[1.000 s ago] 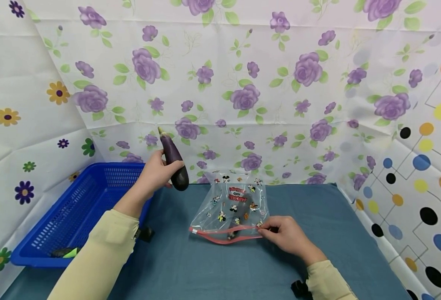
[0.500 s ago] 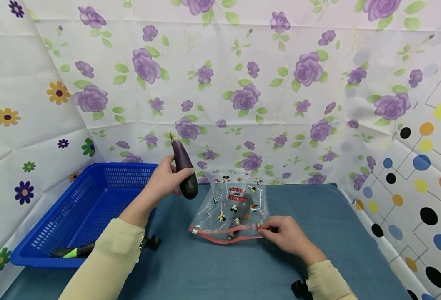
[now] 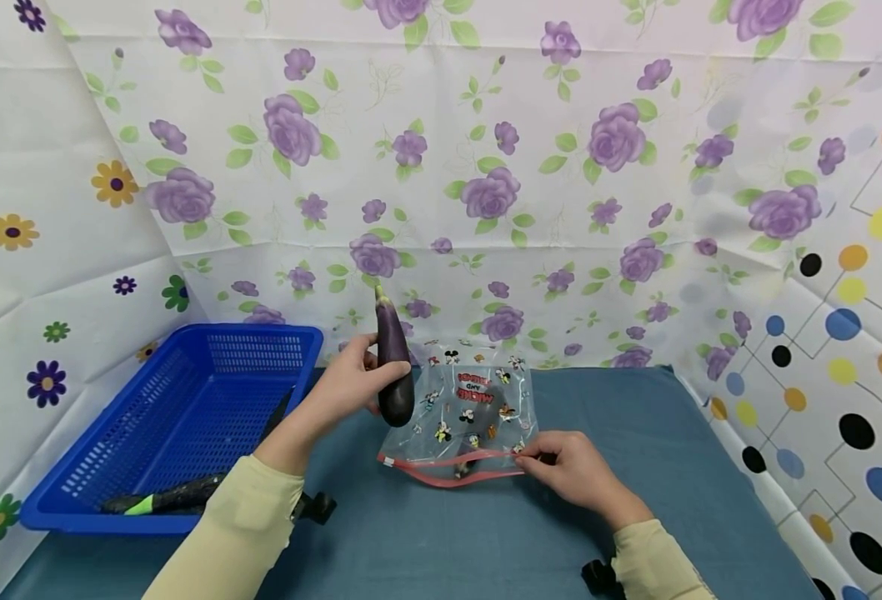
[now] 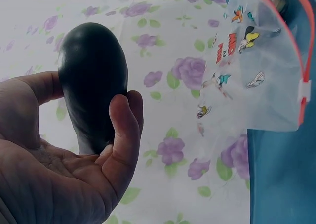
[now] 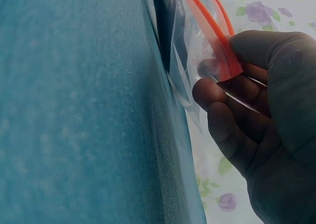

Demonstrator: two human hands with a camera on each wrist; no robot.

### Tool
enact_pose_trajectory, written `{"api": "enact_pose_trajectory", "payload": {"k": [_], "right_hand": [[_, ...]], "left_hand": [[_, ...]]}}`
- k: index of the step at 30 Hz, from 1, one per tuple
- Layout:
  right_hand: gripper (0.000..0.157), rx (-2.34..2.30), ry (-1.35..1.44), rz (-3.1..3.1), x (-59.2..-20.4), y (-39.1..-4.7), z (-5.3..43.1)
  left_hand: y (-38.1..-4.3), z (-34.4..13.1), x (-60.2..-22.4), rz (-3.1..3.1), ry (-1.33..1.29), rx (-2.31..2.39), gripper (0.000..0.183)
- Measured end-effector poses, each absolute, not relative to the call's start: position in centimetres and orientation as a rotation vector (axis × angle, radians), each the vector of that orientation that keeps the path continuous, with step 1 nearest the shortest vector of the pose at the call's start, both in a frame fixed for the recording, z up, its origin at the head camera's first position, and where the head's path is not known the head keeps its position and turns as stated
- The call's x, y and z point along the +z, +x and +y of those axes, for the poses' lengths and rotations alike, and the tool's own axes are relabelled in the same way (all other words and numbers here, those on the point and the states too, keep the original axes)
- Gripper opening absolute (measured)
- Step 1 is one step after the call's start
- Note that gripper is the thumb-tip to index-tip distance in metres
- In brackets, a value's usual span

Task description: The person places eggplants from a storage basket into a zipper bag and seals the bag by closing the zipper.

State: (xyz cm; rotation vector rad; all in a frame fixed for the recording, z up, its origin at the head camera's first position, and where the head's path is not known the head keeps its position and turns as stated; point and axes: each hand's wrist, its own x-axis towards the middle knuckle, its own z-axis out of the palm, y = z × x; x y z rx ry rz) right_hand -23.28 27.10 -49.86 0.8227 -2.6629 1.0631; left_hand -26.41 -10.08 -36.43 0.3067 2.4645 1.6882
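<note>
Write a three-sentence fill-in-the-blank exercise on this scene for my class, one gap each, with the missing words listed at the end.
1. The left hand holds a glossy, elongated, dark purple ____.
2. The right hand pinches a transparent, cartoon-printed plastic bag, whose red zip strips stand ____ at the middle rather than pressed together.
3. The rectangular, perforated blue plastic basket stands on the person's ____ side.

Missing words: eggplant; apart; left.
</note>
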Motion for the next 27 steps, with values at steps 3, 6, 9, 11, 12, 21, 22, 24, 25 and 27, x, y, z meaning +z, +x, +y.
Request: {"api": "enact_pose_trajectory", "payload": {"k": [3,6,9,11,12,21,22,24,25,27], "right_hand": [[0.008,1.048,0.809,-2.672,-49.7,-23.2,27.0],[0.008,1.041,0.807,-2.672,-49.6,-23.2,27.0],[0.007,1.036,0.808,-2.671,-49.7,-23.2,27.0],[0.007,1.036,0.809,-2.671,-49.7,-23.2,27.0],[0.007,1.038,0.809,-2.67,-49.8,-23.2,27.1],[0.006,1.051,0.805,-2.677,-49.7,-23.2,27.0],[0.006,1.052,0.805,-2.677,-49.7,-23.2,27.0],[0.006,1.052,0.803,-2.677,-49.7,-23.2,27.0],[0.006,1.051,0.804,-2.676,-49.7,-23.2,27.0],[0.006,1.051,0.803,-2.676,-49.8,-23.2,27.0]], "left_hand": [[-26.0,-9.8,-36.6,2.445,0.311,1.68,0.088],[-25.9,-9.6,-37.0,2.428,0.314,1.666,0.084],[-25.8,-9.5,-37.5,2.427,0.309,1.643,0.083],[-25.6,-9.4,-37.8,2.442,0.307,1.62,0.084],[-25.6,-9.4,-38.0,2.452,0.31,1.605,0.085],[-24.8,-9.1,-39.3,2.439,0.327,1.533,0.092],[-24.7,-9.1,-39.4,2.448,0.329,1.52,0.092],[-24.6,-9.0,-39.6,2.467,0.331,1.49,0.091],[-24.5,-9.0,-39.7,2.461,0.331,1.487,0.091],[-24.4,-9.0,-40.0,2.45,0.335,1.483,0.09]]}}
